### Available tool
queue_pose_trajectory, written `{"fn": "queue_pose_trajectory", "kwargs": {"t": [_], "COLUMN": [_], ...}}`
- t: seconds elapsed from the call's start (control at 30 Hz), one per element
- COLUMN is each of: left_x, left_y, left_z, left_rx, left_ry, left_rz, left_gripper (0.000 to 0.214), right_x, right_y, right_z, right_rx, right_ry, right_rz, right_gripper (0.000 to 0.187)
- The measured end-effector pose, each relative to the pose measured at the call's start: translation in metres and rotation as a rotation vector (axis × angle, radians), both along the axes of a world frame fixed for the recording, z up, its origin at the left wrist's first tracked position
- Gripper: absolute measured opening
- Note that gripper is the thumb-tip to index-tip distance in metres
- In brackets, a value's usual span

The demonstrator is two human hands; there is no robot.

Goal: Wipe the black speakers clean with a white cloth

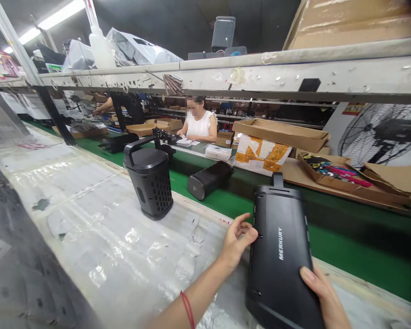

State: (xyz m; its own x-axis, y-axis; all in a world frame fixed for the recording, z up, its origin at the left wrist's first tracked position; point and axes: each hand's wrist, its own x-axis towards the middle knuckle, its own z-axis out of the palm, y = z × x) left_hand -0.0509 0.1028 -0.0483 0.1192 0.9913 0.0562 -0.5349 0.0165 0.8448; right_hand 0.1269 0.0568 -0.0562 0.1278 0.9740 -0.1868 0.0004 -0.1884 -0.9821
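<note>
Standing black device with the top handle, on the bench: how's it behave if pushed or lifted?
Probably stiff: the shell of the black device looks hard and shows no sag. A push up high could tip it, since it stands taller than it is wide. Nudged low, it may slide, as the bench cover looks glossy.

"MERKURY", white lettering [280, 244] on black handled device [277, 278], over worktop's [106, 237] belt-side edge; handwritten marks on orange-taped carton [260, 153], green belt's [345, 246] far edge, illegible
</note>
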Motion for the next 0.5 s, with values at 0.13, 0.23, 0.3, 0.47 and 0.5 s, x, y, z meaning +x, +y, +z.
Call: {"fn": "queue_pose_trajectory", "kwargs": {"t": [0.13,0.23,0.3,0.47,0.5], "left_x": [-0.002,-0.007,-0.009,-0.007,-0.007], "left_y": [-0.008,-0.015,-0.017,-0.018,-0.017], "left_z": [0.001,0.007,0.011,0.021,0.022], "left_rx": [-0.092,-0.187,-0.242,-0.169,-0.136], "left_ry": [-0.137,-0.212,-0.245,-0.204,-0.184], "left_rz": [-0.264,-0.395,-0.417,-0.166,-0.117], "left_gripper": [0.094,0.083,0.078,0.072,0.071], "right_x": [0.003,-0.006,-0.013,-0.026,-0.027], "right_y": [0.006,0.005,0.002,-0.003,-0.004], "right_z": [-0.034,-0.029,-0.014,0.015,0.017], "right_rx": [-0.036,-0.044,-0.022,0.100,0.115], "right_ry": [0.027,0.132,0.126,-0.160,-0.186], "right_rz": [0.161,0.132,0.098,0.027,0.028], "right_gripper": [0.087,0.080,0.080,0.088,0.088]}}
